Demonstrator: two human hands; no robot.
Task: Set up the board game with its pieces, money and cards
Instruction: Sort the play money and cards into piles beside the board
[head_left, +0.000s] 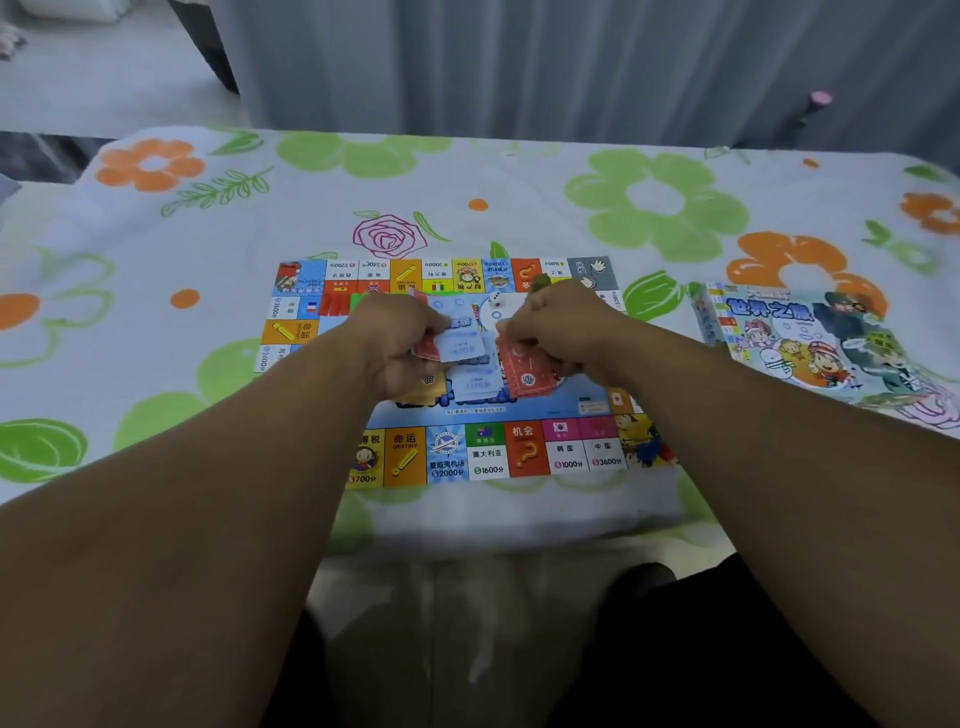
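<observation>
The game board (488, 457) lay unfolded on the floral tablecloth (156, 312), so that step was done. Near its far-left corner stood red and green pieces (335, 305), possibly houses, though blur hid their shape. Over the centre, the left hand (400, 332) curled its fingers round pale blue money notes (462, 345). A white die (496, 299) sat just beyond. The right hand (561, 327) pinched a red note (522, 371). The game box (800, 338) lay well to the right. The money looked only partly sorted, and no card piles showed.

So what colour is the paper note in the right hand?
Red. The right hand pinches the note over the board; the head view shows it.
</observation>
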